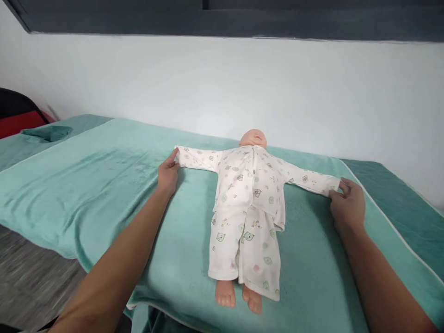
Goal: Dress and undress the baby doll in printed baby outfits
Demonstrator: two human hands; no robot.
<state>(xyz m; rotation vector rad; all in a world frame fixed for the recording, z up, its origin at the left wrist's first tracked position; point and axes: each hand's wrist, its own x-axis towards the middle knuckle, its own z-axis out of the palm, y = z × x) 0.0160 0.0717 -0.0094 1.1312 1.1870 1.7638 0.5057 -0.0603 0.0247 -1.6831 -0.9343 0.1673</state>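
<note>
A baby doll (253,138) lies on its back, head toward the wall and bare feet (225,293) toward me. It is dressed in a white printed shirt (239,178) and matching pants (225,245). Both sleeves are stretched out sideways. My left hand (169,173) pinches the cuff of the sleeve on the left (199,158). On the other side, my right hand (348,202) grips the cuff of the sleeve on the right (310,181) between thumb and fingers. The doll's hands are hidden.
A light green blanket (104,185) with wrinkles on the left covers the surface, over darker green cloth (398,194). Behind stands a white wall (222,83) with a dark panel (222,18) above. A black and red object (21,113) is at the far left. Grey floor (31,277) shows below.
</note>
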